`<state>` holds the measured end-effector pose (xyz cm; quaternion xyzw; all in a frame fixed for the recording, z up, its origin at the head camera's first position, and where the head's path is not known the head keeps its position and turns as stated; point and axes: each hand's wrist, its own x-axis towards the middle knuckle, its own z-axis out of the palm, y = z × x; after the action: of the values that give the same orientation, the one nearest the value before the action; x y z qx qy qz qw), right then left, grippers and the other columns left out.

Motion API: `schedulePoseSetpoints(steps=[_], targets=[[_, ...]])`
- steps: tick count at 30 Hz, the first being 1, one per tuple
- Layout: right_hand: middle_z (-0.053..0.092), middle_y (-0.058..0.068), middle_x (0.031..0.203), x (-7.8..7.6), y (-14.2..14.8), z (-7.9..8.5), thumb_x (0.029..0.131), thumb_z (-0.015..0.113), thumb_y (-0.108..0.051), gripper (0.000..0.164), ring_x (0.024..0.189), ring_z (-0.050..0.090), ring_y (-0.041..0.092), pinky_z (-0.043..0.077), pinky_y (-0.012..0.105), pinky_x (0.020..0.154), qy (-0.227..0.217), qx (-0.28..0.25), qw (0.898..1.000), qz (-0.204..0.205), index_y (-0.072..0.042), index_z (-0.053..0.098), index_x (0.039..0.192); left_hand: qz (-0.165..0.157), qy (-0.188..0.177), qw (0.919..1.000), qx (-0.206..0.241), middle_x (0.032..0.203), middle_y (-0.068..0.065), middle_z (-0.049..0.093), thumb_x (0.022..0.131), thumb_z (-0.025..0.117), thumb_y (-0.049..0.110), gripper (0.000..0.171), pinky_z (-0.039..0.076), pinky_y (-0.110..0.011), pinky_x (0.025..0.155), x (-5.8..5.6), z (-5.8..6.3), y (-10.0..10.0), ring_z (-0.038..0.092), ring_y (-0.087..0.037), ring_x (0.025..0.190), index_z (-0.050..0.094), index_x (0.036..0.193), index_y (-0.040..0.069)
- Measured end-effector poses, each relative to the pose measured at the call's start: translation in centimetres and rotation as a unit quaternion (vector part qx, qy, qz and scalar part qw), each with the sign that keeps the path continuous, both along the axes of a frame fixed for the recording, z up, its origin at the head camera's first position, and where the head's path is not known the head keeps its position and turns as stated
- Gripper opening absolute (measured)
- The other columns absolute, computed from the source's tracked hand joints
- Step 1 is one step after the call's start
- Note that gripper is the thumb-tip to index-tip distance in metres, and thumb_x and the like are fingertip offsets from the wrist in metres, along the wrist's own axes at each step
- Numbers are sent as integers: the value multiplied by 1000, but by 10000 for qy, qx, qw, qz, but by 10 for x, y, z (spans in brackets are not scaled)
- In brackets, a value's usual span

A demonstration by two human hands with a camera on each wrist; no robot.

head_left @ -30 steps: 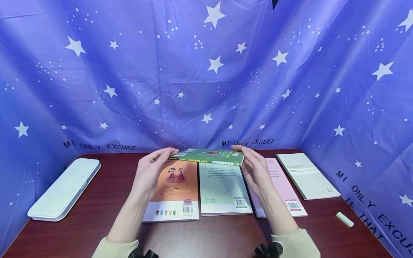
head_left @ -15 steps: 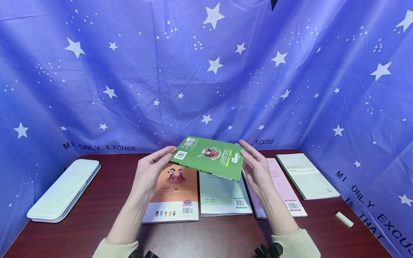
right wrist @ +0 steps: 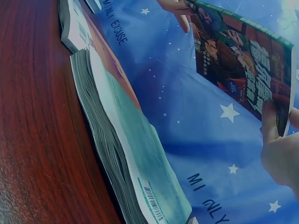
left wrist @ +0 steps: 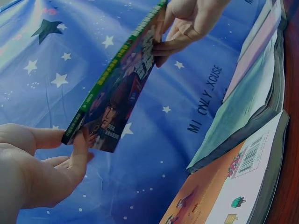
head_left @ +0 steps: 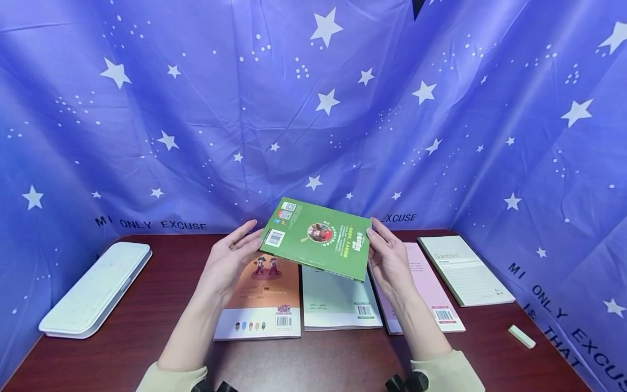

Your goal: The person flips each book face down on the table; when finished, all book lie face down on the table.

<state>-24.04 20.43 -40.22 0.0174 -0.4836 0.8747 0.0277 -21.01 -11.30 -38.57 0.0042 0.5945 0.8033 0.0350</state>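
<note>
A green book (head_left: 318, 239) is held above the table, tilted, its green cover with a round picture and barcode facing up in the head view. My left hand (head_left: 230, 261) pinches its left end, thumb at the edge and fingers beneath. The right hand (head_left: 392, 258) grips the opposite end in the same way. From below, both wrist views show the book's dark illustrated cover (left wrist: 119, 100). Under the raised book lie an orange-and-white book (head_left: 259, 305) and a pale green book (head_left: 338, 299). A pink book (head_left: 436, 294) lies partly behind my right forearm.
A white case (head_left: 98, 288) lies at the table's left. On the right are a cream notebook marked Gambit (head_left: 467, 272) and a small white eraser-like block (head_left: 522, 336). A blue star-patterned curtain (head_left: 274, 109) stands behind the dark red table (head_left: 313, 362).
The green book has tipped from almost edge-on to showing its green cover, its far edge rising and near edge dropping. Both hands keep their hold and have turned slightly with it.
</note>
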Motion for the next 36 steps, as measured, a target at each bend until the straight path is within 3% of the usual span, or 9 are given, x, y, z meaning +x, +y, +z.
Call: schedulePoseSetpoints(steps=[4,7,12,17,22,29,32,36], targets=[[78,-2,105,-2,-1,-2,105,52,-3,56,89,74,4,61,15,83,-53,6,9999,-138,7,31,156,-301,-69,9994,158,130,-8,70,102,56,0,65,58,-18,95,-1,-2,-1,71,-2,101,30,161,5],[79,-2,101,-2,-1,-5,106,54,-7,50,87,74,5,61,16,80,-145,41,9996,-254,6,39,152,-406,-57,9990,152,117,4,71,100,57,-1,69,57,-18,92,-1,-3,0,70,-3,99,29,162,10],[77,-7,101,0,-1,-8,108,51,-15,48,82,71,3,60,16,70,-172,578,9980,-201,0,43,153,-462,-21,9987,-196,120,5,68,98,61,1,74,52,-19,92,-1,-5,3,65,-5,104,30,163,22],[75,-10,105,1,-2,-10,111,45,-20,49,79,67,2,58,15,63,-208,1116,9935,41,-8,39,158,-497,63,9971,-570,136,-7,63,97,60,1,71,53,-19,95,1,-6,3,65,-7,109,36,160,24],[71,-8,114,2,-4,-8,110,46,-20,55,90,70,5,62,20,74,-199,1308,9894,599,-16,30,163,-587,176,9944,-859,149,-17,54,98,56,1,67,53,-18,96,2,-6,1,64,-6,111,39,159,20],[72,2,121,5,-6,-4,99,57,1,90,93,77,14,65,27,79,58,1327,9759,1729,-35,10,166,-687,310,9915,-1065,147,-16,54,94,57,2,67,55,-21,94,1,-3,-1,65,-8,108,44,157,20],[74,5,125,6,-7,-2,95,57,9,100,90,78,17,64,26,64,219,1160,9701,2121,-38,4,165,-646,331,9914,-1085,142,-13,54,94,57,4,64,55,-21,93,1,-3,-4,65,-10,106,45,156,20],[73,7,125,6,-12,0,93,57,13,105,80,77,17,54,22,44,381,1130,9628,2426,-39,1,165,-345,306,9927,-1111,129,-8,56,99,61,9,53,57,-21,89,2,-4,-9,65,-9,102,52,151,16]])
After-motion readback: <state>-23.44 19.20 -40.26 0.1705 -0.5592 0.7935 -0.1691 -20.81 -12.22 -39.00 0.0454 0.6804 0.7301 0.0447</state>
